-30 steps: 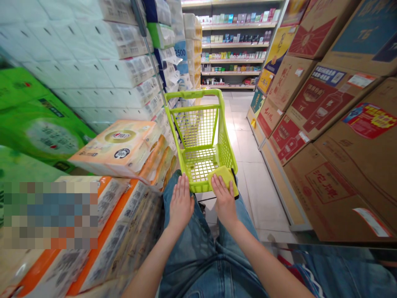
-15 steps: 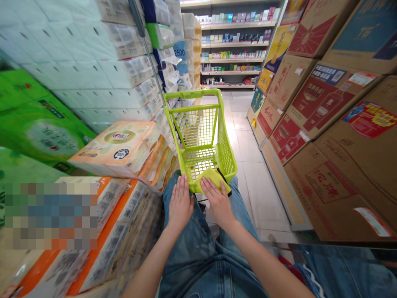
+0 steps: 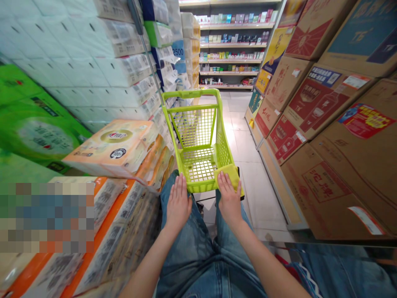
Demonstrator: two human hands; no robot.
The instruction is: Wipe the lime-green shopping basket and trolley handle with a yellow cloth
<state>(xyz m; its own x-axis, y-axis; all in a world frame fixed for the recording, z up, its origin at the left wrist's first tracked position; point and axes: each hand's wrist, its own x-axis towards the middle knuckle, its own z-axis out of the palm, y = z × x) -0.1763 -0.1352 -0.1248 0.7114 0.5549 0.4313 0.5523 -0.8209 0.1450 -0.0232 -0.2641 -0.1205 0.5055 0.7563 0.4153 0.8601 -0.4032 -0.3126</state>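
Observation:
A lime-green plastic shopping basket (image 3: 201, 149) with a lattice base and raised handle stands between my knees. My right hand (image 3: 230, 203) presses a yellow cloth (image 3: 228, 175) with a dark edge against the basket's near right corner, its fingers laid over the fabric. The thumb shows at the hand's right side. My left hand (image 3: 179, 203) lies flat with fingers stretched out, by the basket's near left corner and over my left knee. It holds nothing. The underside of the cloth is hidden.
Tissue packs (image 3: 114, 145) are stacked close on the left, with white packs (image 3: 71, 66) above. Cardboard cartons (image 3: 328, 178) line the right on a low shelf. The tiled floor (image 3: 245, 145) leads to shelves of small boxes (image 3: 232, 43) at the back.
My right hand has slid to the right along the basket's near rim, taking the yellow cloth to the corner. The left hand stays almost where it was. The view has shifted slightly.

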